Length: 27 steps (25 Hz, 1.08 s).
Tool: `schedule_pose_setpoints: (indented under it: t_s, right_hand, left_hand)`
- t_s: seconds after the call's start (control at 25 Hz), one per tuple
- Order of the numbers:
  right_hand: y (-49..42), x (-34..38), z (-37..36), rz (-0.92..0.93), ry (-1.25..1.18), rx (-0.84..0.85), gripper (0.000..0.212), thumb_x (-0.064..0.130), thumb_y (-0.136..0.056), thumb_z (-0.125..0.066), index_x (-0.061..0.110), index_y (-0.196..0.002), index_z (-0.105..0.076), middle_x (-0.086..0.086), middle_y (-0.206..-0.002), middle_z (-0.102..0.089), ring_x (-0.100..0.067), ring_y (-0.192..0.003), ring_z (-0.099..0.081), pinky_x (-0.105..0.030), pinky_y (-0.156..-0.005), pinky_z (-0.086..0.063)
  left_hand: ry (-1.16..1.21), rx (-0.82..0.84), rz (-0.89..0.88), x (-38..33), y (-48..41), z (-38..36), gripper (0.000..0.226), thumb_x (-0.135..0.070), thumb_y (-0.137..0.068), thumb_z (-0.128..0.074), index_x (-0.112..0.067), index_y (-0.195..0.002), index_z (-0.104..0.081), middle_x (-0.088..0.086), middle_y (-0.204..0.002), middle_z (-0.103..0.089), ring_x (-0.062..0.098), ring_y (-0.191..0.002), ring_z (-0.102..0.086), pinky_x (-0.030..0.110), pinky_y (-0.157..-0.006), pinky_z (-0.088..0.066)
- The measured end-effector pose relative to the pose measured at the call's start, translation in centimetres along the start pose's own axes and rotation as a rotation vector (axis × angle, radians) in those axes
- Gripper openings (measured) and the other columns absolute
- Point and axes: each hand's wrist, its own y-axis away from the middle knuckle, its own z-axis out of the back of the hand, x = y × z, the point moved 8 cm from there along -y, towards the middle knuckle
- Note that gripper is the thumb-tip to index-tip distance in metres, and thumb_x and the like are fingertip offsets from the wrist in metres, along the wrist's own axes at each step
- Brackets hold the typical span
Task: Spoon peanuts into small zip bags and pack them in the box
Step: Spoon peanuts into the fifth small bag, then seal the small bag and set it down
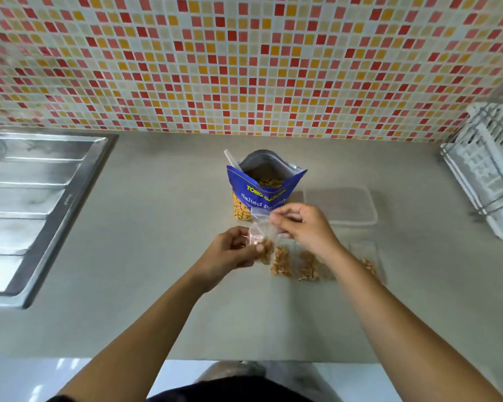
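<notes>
Two bare forearms reached up from the near edge of the countertop (157, 227) and met just in front of the blue Salted Peanuts pouch (259, 195). Between them hung a small zip bag (263, 230), clear, tilted, with a clump of peanuts (266, 250) at its lower end. The left hand (233, 248) had its fingers and thumb curled round that lower end. The right hand (299, 224) pinched the bag's upper edge between thumb and fingertips, the other fingers bent. Whether the zip was sealed could not be told through the blur.

In front of the pouch and a little to its right, three filled zip bags lay flat on the countertop: the first (280, 261) just beside the held bag, the second (308, 265) partly under the right wrist, the third (368, 262) farther right, beyond the forearm.

The pouch stood upright with its mouth open, peanuts showing inside, and a white spoon handle (233, 161) stuck out at its left rim. Just to the pouch's right lay a clear plastic box (343, 204). Well to the pouch's left was a steel sink drainboard (35, 198), well to its right a white dish rack (488, 175), and behind it a wall of red, orange and cream mosaic tiles (244, 68).
</notes>
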Motion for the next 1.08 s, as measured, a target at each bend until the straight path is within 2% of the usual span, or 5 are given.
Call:
schedule_pose_setpoints:
  t_s: [0.16, 0.4, 0.64, 0.92, 1.08]
  right_hand:
    - [-0.7, -4.3, -1.1, -0.066, 0.119, -0.039, 0.007, 0.017, -0.081, -0.071, 0.021, -0.082, -0.065, -0.002, -0.078, -0.069, -0.005, -0.054, -0.059, -0.023, -0.059, -0.05]
    - [-1.9, -6.5, -2.4, -0.089, 0.322, -0.086, 0.009, 0.016, -0.081, -0.069, 0.013, -0.089, -0.07, -0.004, -0.089, -0.072, -0.015, -0.077, -0.065, -0.027, -0.077, -0.049]
    - [-3.4, -6.6, -2.8, -0.017, 0.624, -0.17, 0.004, 0.015, -0.078, -0.068, 0.016, -0.077, -0.072, -0.006, -0.079, -0.074, -0.021, -0.073, -0.066, -0.024, -0.062, -0.046]
    - [-3.0, -6.8, -2.5, 0.1, 0.711, -0.185, 0.025, 0.023, -0.079, -0.071, 0.008, -0.099, -0.069, -0.011, -0.096, -0.069, -0.027, -0.087, -0.063, -0.031, -0.078, -0.048]
    - [-1.0, -6.7, 0.6, 0.16, 0.691, -0.238, 0.015, 0.017, -0.083, -0.064, 0.008, -0.094, -0.07, -0.012, -0.092, -0.069, -0.029, -0.08, -0.065, -0.029, -0.071, -0.047]
  left_hand:
    - [-0.092, -0.027, 0.09, 3.4, -0.5, 0.3, 0.021, -0.009, -0.087, -0.062, -0.014, -0.067, -0.059, -0.006, -0.061, -0.057, 0.008, -0.057, -0.051, 0.019, -0.062, -0.047]
    - [-0.093, -0.201, 0.221, 6.9, -1.6, 2.2, 0.009, -0.004, -0.084, -0.061, -0.012, -0.079, -0.06, 0.008, -0.08, -0.06, 0.024, -0.077, -0.06, 0.035, -0.078, -0.051]
    - [-0.569, -0.4, 0.125, 5.8, -1.5, 2.3, 0.033, -0.021, -0.083, -0.065, -0.016, -0.113, -0.05, 0.001, -0.075, -0.059, 0.019, -0.069, -0.057, 0.023, -0.055, -0.046]
    - [-0.972, -0.434, -0.004, 3.8, -1.4, 1.2, 0.044, -0.033, -0.087, -0.059, -0.009, -0.122, -0.05, 0.012, -0.114, -0.058, 0.03, -0.105, -0.054, 0.036, -0.085, -0.045]
    - [-0.895, -0.439, -0.184, 1.1, -1.9, -1.7, 0.032, -0.019, -0.088, -0.055, -0.006, -0.117, -0.057, 0.013, -0.11, -0.062, 0.026, -0.096, -0.057, 0.033, -0.082, -0.045]
